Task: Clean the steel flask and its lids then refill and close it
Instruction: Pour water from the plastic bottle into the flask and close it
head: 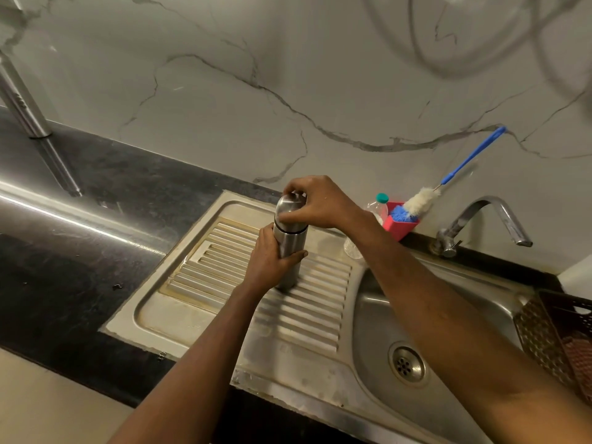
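Standing upright on the ribbed drainboard [224,293] at the centre of the frame, the steel flask [288,241] is held by both hands. The left hand [267,262] grips its body from the left, fingers curled round the back and thumb lying across the front; the right hand [320,203] reaches over from the right and grips the lid [284,207], fingertips curled round its domed top. The lid sits on the flask with a dark seam beneath it; whether it is screwed tight cannot be told.

To the lower right lies the sink bowl [448,315] with its drain [406,364]; the tap [487,216] stands above it at the right. Between the tap and the right hand a red holder [400,227] carries a blue-handled bottle brush [421,198] leaning on the marble wall [224,91]; a plastic bottle [379,205] with a green cap stands just beside the holder, partly hidden by the wrist. A brown basket [551,331] shows at the right edge; dark counter [80,251] fills the left.
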